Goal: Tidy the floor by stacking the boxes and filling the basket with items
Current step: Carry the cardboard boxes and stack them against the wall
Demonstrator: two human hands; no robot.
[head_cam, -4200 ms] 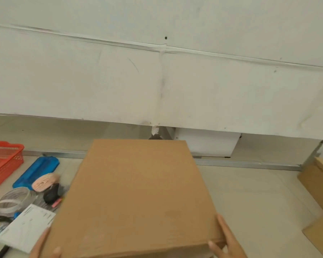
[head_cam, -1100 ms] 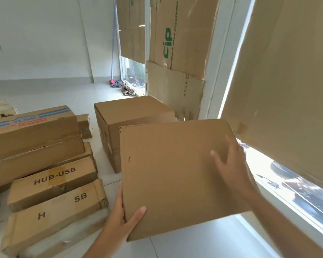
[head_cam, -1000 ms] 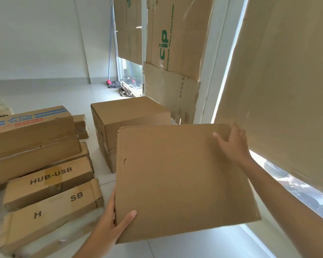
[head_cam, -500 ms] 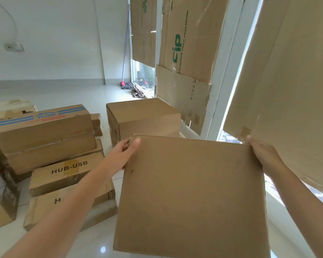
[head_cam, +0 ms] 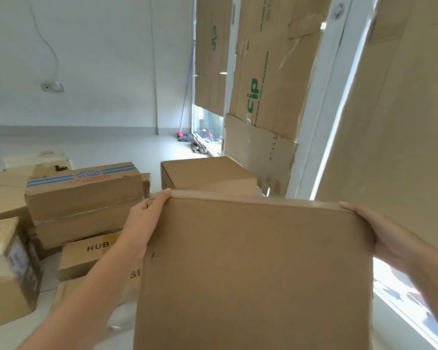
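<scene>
Held up in front of a plain brown carton [head_cam: 208, 173] on the floor [head_cam: 111, 147]: large cardboard box [head_cam: 258, 274], far corners clasped by left hand [head_cam: 147, 218] and right hand [head_cam: 379, 231], fingers curled over its top edge, beside a stack topped by the YUMI box [head_cam: 84, 190].

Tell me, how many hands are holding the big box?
2. The left hand grips the big box at its far left corner, the right hand its far right corner.
</scene>
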